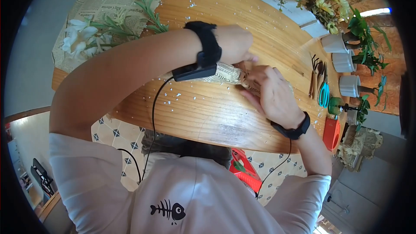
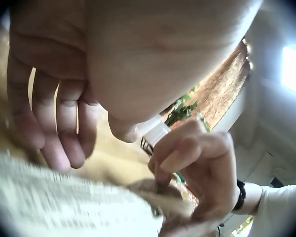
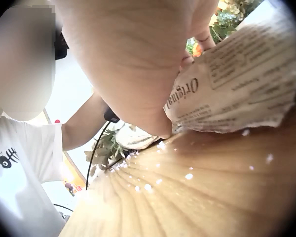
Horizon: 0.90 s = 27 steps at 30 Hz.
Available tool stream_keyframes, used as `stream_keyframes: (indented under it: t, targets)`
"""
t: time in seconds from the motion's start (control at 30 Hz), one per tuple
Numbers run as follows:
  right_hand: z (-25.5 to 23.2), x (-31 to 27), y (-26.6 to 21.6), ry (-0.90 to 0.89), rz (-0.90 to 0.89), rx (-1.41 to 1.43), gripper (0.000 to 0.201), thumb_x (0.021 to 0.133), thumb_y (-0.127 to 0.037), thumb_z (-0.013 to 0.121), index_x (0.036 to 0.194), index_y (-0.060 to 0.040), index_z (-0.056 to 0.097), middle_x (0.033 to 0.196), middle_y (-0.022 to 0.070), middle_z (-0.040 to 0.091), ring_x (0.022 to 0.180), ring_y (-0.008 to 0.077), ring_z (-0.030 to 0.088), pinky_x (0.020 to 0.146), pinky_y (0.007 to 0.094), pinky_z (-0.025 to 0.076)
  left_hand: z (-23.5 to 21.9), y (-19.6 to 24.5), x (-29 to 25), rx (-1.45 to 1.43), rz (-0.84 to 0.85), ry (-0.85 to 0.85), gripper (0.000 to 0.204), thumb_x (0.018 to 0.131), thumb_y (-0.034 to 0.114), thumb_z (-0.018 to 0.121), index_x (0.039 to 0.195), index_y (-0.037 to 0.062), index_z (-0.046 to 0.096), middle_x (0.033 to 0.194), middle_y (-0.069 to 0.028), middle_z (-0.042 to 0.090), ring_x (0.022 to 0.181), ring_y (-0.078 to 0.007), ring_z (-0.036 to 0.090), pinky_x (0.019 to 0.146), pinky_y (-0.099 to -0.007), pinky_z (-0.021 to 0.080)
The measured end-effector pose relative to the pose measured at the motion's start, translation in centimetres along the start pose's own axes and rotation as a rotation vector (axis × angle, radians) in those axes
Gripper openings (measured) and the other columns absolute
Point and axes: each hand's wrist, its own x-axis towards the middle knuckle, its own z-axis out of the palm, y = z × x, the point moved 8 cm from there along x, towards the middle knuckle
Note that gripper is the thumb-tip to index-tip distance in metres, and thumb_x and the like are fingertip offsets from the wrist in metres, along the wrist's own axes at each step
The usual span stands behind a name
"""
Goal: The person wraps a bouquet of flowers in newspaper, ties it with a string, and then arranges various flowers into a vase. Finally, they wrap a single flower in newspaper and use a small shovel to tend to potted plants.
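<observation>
A bundle of newsprint-patterned wrapping paper (image 1: 225, 74) lies across the wooden table in front of the person. My right hand (image 1: 275, 91) pinches the gathered narrow part of the paper between thumb and fingers. In the right wrist view, printed paper (image 3: 237, 84) spreads beyond that hand. My left hand (image 1: 236, 43) hovers on the far side of the bundle, partly hidden by its wristband in the head view. Its loose, slightly bent fingers (image 2: 64, 148) hang above the paper in the left wrist view, holding nothing. What the paper wraps is hidden.
White artificial flowers (image 1: 78, 37) lie on a newsprint sheet (image 1: 108, 11) at left. White crumbs dot the table (image 1: 195, 117). Toward the right are small garden tools (image 1: 313, 78), teal-handled scissors (image 1: 323, 94), a red box (image 1: 331, 133) and white plant pots (image 1: 342, 63). Wristband cables hang down.
</observation>
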Motion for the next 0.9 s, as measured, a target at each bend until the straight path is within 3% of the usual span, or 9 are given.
stream_keyframes:
  t: [0.07,0.13,0.27,0.33,0.4,0.53,0.7,0.77,0.9]
  targets:
    - [-0.9,0.8,0.4,0.100,0.148,0.061,0.039,0.091,-0.021,0.075,0.119,0.0012,0.060,0.113,0.0152,0.061,0.102,0.0319,0.064,0.087,0.0423,0.051,-1.7,-0.7,-0.7,0.044,-0.088,-0.006,0.037,0.101,0.037,0.073,0.092,0.0014,0.073,0.082,-0.0185,0.073,0.081,-0.0377,0.072,0.072,-0.0454,0.056]
    - [-0.7,1.8,0.0,0.006,0.183,-0.021,0.049,0.091,-0.027,0.076,0.126,0.0029,0.057,0.121,0.0185,0.060,0.106,0.0368,0.062,0.091,0.0456,0.050,-6.7,-0.2,-3.0,-0.048,0.046,0.452,0.034,0.103,0.036,0.070,0.100,0.0023,0.069,0.084,-0.0176,0.073,0.080,-0.0371,0.072,0.071,-0.0449,0.055]
    - [2.3,2.8,-0.2,-0.109,0.178,-0.037,0.047,0.093,-0.026,0.073,0.126,0.0030,0.057,0.122,0.0207,0.062,0.111,0.0382,0.063,0.092,0.0489,0.051,-8.7,3.9,-8.4,-0.113,0.157,0.568,0.030,0.104,0.033,0.068,0.105,0.0026,0.066,0.086,-0.0168,0.073,0.082,-0.0364,0.072,0.072,-0.0446,0.056]
    - [4.9,2.2,0.6,-0.128,0.086,-0.057,0.045,0.096,-0.025,0.068,0.128,0.0037,0.057,0.118,0.0220,0.063,0.114,0.0402,0.065,0.091,0.0518,0.053,-7.4,6.6,-11.7,-0.106,0.073,0.455,0.024,0.103,0.027,0.067,0.104,0.0029,0.065,0.093,-0.0157,0.074,0.086,-0.0350,0.072,0.075,-0.0439,0.056]
    - [3.8,3.1,0.3,-0.101,0.123,0.277,0.040,0.098,-0.022,0.063,0.126,0.0048,0.055,0.112,0.0225,0.064,0.112,0.0411,0.066,0.089,0.0507,0.054,-5.9,8.6,-14.9,-0.103,0.050,0.440,0.021,0.102,0.023,0.066,0.108,0.0031,0.064,0.098,-0.0149,0.073,0.089,-0.0341,0.072,0.077,-0.0443,0.056]
    - [2.5,3.7,-0.1,-0.122,0.145,0.034,0.035,0.096,-0.015,0.070,0.119,0.0048,0.054,0.108,0.0247,0.064,0.100,0.0431,0.068,0.085,0.0480,0.056,-3.0,10.0,-20.7,-0.117,0.059,0.530,0.020,0.103,0.022,0.067,0.111,0.0038,0.064,0.097,-0.0138,0.072,0.090,-0.0330,0.072,0.079,-0.0432,0.057]
    - [-0.1,3.3,0.2,0.008,0.286,0.167,0.036,0.098,-0.013,0.074,0.122,0.0048,0.053,0.102,0.0276,0.068,0.092,0.0473,0.069,0.078,0.0520,0.055,2.9,5.4,-24.6,-0.586,-0.165,0.436,0.040,0.105,0.030,0.070,0.132,0.0015,0.061,0.113,-0.0139,0.074,0.103,-0.0268,0.074,0.088,-0.0382,0.059]
    - [-0.3,3.0,0.3,-0.045,0.397,0.275,0.035,0.103,-0.015,0.071,0.124,0.0049,0.053,0.102,0.0311,0.069,0.093,0.0492,0.070,0.078,0.0523,0.055,4.4,4.7,-24.5,-0.733,-0.171,0.514,0.046,0.105,0.031,0.073,0.135,-0.0003,0.059,0.120,-0.0131,0.073,0.108,-0.0243,0.073,0.093,-0.0374,0.058]
    - [-2.1,3.8,-1.9,-0.048,0.334,0.362,0.034,0.104,-0.017,0.069,0.125,0.0048,0.052,0.100,0.0307,0.069,0.092,0.0492,0.070,0.077,0.0509,0.055,6.6,2.4,-21.2,-1.260,-0.139,0.664,0.065,0.101,0.030,0.080,0.147,-0.0035,0.050,0.140,-0.0125,0.067,0.130,-0.0205,0.064,0.106,-0.0353,0.054]
